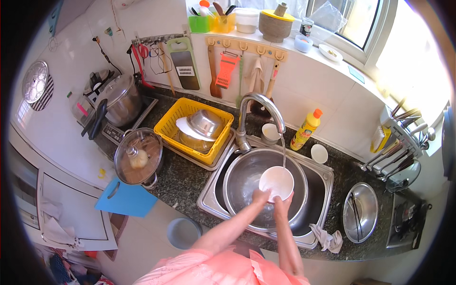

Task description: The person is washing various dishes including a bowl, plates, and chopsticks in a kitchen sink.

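A white bowl [278,180] is gripped at its near side by my left hand [262,196] and my right hand [282,206]. Water runs from the curved metal faucet [262,98] into the bowl. Below it, a large stainless steel basin [242,185] sits in the metal sink [322,203], with some water inside. The fingers under the bowl are partly hidden. Behind the sink stand a small white cup [271,132], a yellow dish-soap bottle [305,130] with an orange cap, and another small white bowl [319,153].
A yellow plastic basket [171,121] holding metal and white bowls stands left of the sink. Beyond it are a lidded pan [139,156] and a pressure cooker [121,101]. A crumpled cloth [327,239] and a steel bowl with chopsticks [367,210] lie at right.
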The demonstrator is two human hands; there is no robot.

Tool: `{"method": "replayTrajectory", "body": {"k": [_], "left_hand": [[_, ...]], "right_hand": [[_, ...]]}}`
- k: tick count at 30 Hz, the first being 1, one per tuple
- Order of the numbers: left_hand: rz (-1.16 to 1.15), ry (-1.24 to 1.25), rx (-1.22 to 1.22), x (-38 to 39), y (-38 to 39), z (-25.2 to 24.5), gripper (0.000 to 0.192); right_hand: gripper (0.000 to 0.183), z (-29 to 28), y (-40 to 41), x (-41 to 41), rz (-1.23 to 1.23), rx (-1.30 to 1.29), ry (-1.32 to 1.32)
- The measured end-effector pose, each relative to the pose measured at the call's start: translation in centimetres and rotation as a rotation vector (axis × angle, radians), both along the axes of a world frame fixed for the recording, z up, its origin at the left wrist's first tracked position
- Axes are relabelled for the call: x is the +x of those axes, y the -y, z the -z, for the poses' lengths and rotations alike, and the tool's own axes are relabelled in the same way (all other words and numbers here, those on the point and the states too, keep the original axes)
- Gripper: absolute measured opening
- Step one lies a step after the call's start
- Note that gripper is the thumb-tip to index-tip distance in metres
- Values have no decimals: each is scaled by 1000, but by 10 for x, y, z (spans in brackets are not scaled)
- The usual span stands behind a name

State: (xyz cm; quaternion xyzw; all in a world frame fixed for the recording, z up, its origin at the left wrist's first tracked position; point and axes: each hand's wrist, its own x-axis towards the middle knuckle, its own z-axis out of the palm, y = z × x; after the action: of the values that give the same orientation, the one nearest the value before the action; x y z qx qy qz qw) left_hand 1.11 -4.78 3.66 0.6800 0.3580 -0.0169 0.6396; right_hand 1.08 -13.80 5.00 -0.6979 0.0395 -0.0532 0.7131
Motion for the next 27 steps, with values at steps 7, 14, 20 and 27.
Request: {"method": "replayTrajectory", "body": {"k": [7, 14, 20, 27], "left_hand": [[-238, 93, 82, 7, 1, 18, 39], [-110, -108, 346, 8, -6, 40, 50], [-3, 104, 215, 12, -34, 17, 43], [-21, 231, 77, 11, -24, 3, 34]], "right_hand": [[58, -18, -13, -11, 88, -61, -65], [55, -28, -10, -11, -135, 55, -298], [53, -66, 7, 3, -281, 153, -513], [60, -55, 8, 4, -261, 192, -454]]}}
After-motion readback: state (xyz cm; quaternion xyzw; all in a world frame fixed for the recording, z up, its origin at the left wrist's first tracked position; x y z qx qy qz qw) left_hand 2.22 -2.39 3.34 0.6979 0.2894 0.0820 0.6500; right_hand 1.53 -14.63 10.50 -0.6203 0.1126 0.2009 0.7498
